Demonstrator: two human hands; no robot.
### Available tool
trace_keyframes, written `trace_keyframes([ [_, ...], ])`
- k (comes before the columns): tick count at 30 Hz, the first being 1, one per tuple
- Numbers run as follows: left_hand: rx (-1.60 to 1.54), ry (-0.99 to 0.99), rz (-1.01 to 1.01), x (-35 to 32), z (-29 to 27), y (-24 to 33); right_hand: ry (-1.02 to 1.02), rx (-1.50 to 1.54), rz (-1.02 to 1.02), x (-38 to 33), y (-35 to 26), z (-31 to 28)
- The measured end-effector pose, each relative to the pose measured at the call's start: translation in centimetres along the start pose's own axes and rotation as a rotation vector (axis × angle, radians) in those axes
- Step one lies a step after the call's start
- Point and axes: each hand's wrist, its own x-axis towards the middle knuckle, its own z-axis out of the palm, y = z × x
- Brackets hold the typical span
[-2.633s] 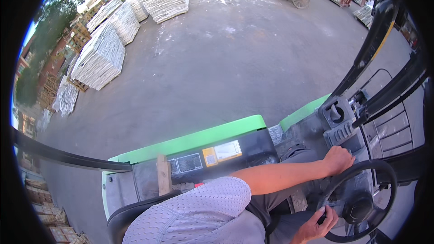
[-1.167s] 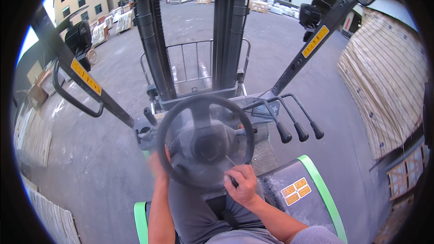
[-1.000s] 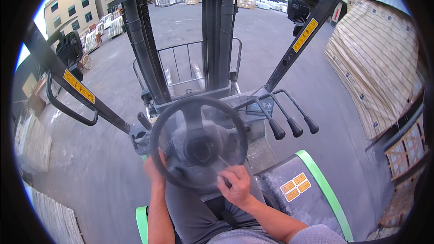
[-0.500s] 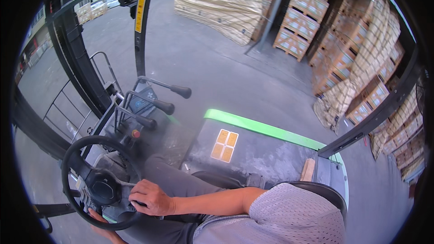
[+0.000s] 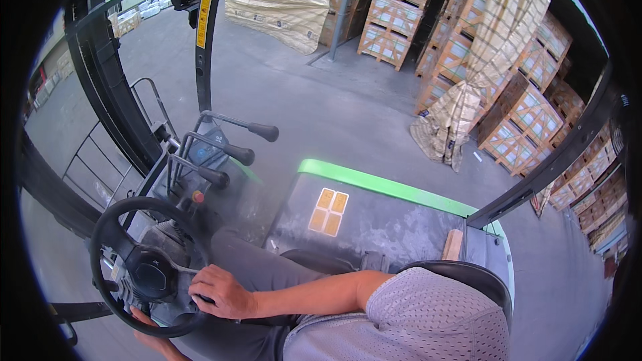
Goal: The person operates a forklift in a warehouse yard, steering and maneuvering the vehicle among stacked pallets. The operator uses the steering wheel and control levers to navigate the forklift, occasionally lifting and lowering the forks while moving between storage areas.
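Observation:
My right hand (image 5: 224,293) is closed around the near side of the black steering wheel (image 5: 109,226), its forearm coming from the grey-sleeved shoulder on the right. At the lower part of the rim is my left hand (image 5: 148,329); its fingers reach under and around the rim, which partly hides them. Ahead of my knee, three bent levers with black knobs rise from the console: a far lever (image 5: 263,132), a middle lever (image 5: 239,154) and a near lever (image 5: 214,177). Neither hand touches them. A small red button (image 5: 198,196) sits beside the nearest one.
A dark machine cover (image 5: 374,219) with a green edge (image 5: 388,186) lies beside the seat, with a wooden block (image 5: 453,245) on it. Black posts (image 5: 203,73) frame the cab. Beyond the concrete floor stand stacked wooden crates (image 5: 391,17), partly under beige tarps (image 5: 277,3), and a metal pole (image 5: 343,10).
The crates, tarps and pole have shifted left in view, and more crates show at the right. Both hands keep their places on the steering wheel.

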Motion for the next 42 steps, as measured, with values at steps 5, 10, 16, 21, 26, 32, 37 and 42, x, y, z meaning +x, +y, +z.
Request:
trace_keyframes([
  [5,0.020,0.038,-0.067,-2.5,0.6,2.5,-0.056,0.018,-0.022,-1.5,-2.3,-1.5],
  [10,0.026,0.141,-0.004,-5.9,1.4,3.5,-0.110,0.070,-0.099,-4.3,-4.4,-1.2],
  [16,-0.093,0.013,-0.041,-6.8,2.0,4.6,-0.177,0.208,-0.153,-3.2,-6.5,2.4],
  [21,-0.057,0.043,-0.023,-8.5,1.9,5.5,0.020,0.069,-0.255,-1.5,-8.2,6.3],
  [26,-0.050,0.060,-0.017,-10.7,2.0,6.3,-0.027,0.052,-0.249,-2.7,-7.6,7.9],
  [32,-0.051,0.062,-0.019,-12.8,1.7,7.2,0.091,-0.167,-0.282,-5.1,-8.0,7.6],
  [37,-0.048,0.065,-0.019,-14.7,1.1,7.5,-0.039,0.136,-0.204,-6.9,-10.1,5.5],
  [42,-0.051,0.065,-0.023,-15.8,0.2,7.7,-0.050,0.158,-0.199,-7.4,-11.7,3.6],
])
